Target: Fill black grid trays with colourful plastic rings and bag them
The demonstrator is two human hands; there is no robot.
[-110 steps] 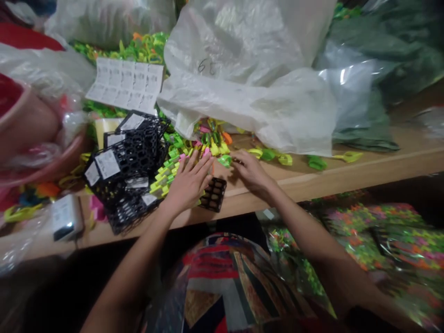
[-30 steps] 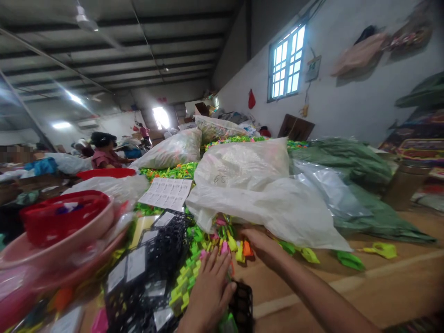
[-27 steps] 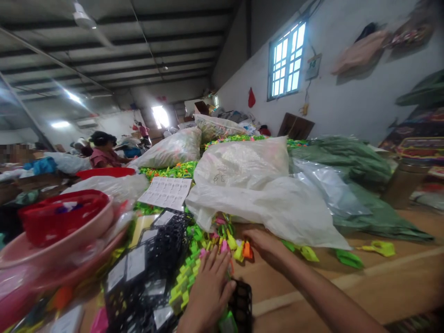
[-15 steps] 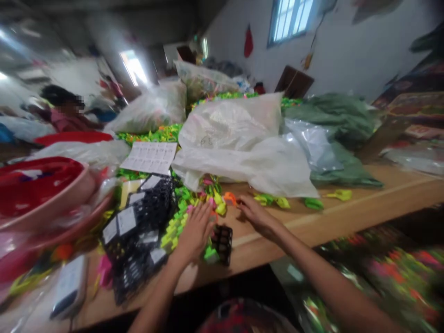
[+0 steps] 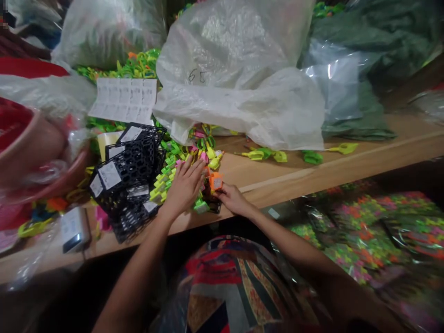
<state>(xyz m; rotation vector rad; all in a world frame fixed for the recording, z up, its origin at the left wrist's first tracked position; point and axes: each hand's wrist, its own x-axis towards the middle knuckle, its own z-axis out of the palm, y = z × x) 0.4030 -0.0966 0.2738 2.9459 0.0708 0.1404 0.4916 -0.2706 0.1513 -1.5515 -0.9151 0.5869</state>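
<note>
My left hand (image 5: 185, 187) lies with its fingers spread on a heap of neon green, yellow and pink plastic pieces (image 5: 173, 162). My right hand (image 5: 234, 200) is just right of it, its fingertips at a small orange plastic piece (image 5: 216, 181) that seems pinched there. Under both hands sits a small black plastic grid tray (image 5: 212, 206), mostly hidden. A stack of black mesh trays with white labels (image 5: 130, 178) stands left of my left hand.
A white plastic sack marked 65 (image 5: 236, 78) slumps behind the heap. A printed paper sheet (image 5: 123, 99) lies at the back left, beside a pink basin (image 5: 31, 138). The wooden table edge (image 5: 312, 175) runs below, above a shiny bag of colourful pieces (image 5: 367, 240).
My view has tilted from the room down to the table. My right hand has moved left and nearer my left hand, with the orange piece now at its fingertips.
</note>
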